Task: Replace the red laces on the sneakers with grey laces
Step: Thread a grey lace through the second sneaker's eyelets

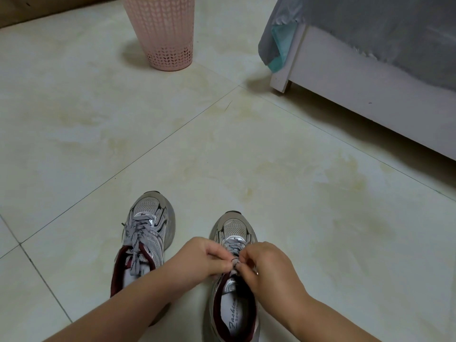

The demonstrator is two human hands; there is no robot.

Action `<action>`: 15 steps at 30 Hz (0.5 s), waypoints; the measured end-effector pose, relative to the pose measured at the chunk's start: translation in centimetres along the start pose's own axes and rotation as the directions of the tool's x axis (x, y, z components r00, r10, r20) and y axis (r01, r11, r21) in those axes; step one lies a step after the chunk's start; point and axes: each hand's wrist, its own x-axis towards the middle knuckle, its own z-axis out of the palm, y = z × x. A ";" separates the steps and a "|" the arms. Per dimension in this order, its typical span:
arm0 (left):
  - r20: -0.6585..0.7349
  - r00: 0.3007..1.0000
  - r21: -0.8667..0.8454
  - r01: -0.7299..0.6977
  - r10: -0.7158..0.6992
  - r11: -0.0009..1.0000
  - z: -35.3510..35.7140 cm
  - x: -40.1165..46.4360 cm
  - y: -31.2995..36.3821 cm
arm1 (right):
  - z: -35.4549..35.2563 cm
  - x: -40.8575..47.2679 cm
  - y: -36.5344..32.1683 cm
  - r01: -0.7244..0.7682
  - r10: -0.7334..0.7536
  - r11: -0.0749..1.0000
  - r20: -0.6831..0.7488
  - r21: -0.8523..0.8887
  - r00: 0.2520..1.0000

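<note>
Two silver-grey sneakers with dark red lining stand on the tiled floor, toes pointing away from me. The left sneaker (148, 233) carries a grey lace (139, 239) tied in a bow over its tongue. Over the right sneaker (233, 292) both my hands meet at the top eyelets. My left hand (201, 259) and my right hand (265, 265) each pinch a part of the grey lace (235, 261) of this shoe, knotted between their fingertips. No red lace shows anywhere in view.
A pink perforated plastic basket (161, 33) stands at the back centre. At the right, a white bed frame (357, 95) draped with grey cloth runs diagonally. A brown furniture edge sits at the top left. Pale floor tiles (222, 156) spread between.
</note>
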 end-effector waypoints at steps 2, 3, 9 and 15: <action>-0.043 0.997 0.167 -0.058 0.066 0.984 -0.7 0.6 0.4 | -0.3 -0.2 0.0 -0.021 0.019 0.999 0.039 0.037 0.999; -0.055 0.993 0.269 -0.082 0.101 0.960 -0.9 1.1 0.6 | -0.4 -0.5 0.0 -0.048 0.045 0.997 0.058 0.060 0.997; -0.195 0.955 0.574 -0.075 0.225 0.815 -1.0 2.8 -0.7 | -1.0 -1.5 0.2 -0.135 0.124 0.990 0.198 0.041 0.972; -0.247 0.936 0.646 -0.032 0.249 0.762 -0.3 3.4 -0.6 | -0.9 -1.6 0.1 -0.136 0.130 0.991 0.199 0.018 0.971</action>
